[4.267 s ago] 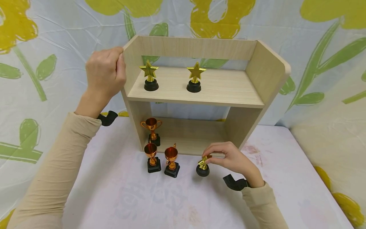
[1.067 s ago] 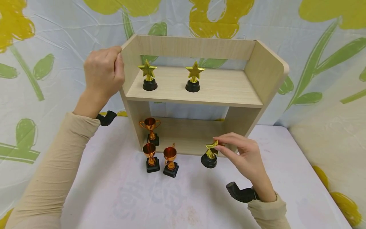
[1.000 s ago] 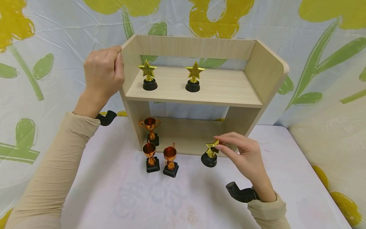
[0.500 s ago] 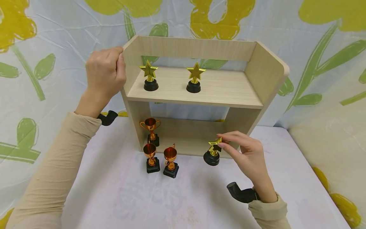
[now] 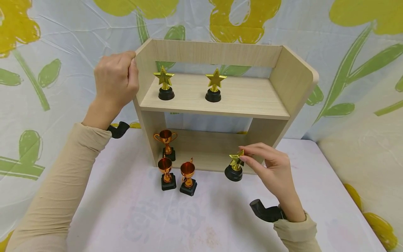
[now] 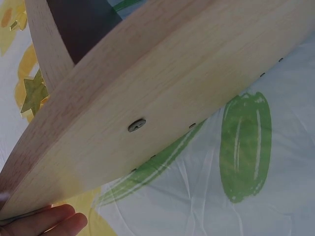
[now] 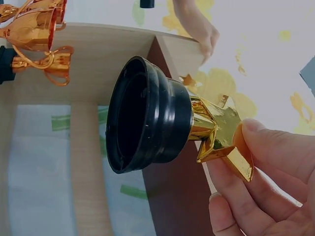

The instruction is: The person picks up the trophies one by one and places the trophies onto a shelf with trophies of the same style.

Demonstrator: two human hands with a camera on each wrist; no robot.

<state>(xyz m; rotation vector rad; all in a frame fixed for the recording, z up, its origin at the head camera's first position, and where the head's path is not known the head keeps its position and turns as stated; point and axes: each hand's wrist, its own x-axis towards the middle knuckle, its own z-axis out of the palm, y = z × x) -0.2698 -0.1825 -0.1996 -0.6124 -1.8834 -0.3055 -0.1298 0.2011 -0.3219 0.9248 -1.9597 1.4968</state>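
Note:
My right hand (image 5: 270, 169) pinches a gold star trophy (image 5: 235, 162) by its star, above the tabletop before the lower shelf. In the right wrist view the trophy's round black base (image 7: 147, 115) shows its hollow underside. My left hand (image 5: 114, 77) grips the upper left edge of the wooden shelf unit (image 5: 217, 112); in the left wrist view its fingertips (image 6: 64, 221) touch the side panel. On the upper shelf stand a left star trophy (image 5: 165, 84) and a middle star trophy (image 5: 214, 85), both upright.
One bronze cup trophy (image 5: 167, 140) stands at the lower shelf's left end. Two more, a left cup (image 5: 165, 168) and a right cup (image 5: 188, 171), stand in front on the white table (image 5: 176, 224). A flower-patterned cloth (image 5: 72, 35) hangs behind the unit.
The right hand has lifted the star trophy off the table, moving it up and to the right, its base now tilted. Over the last half second it barely moves. The left hand stays put.

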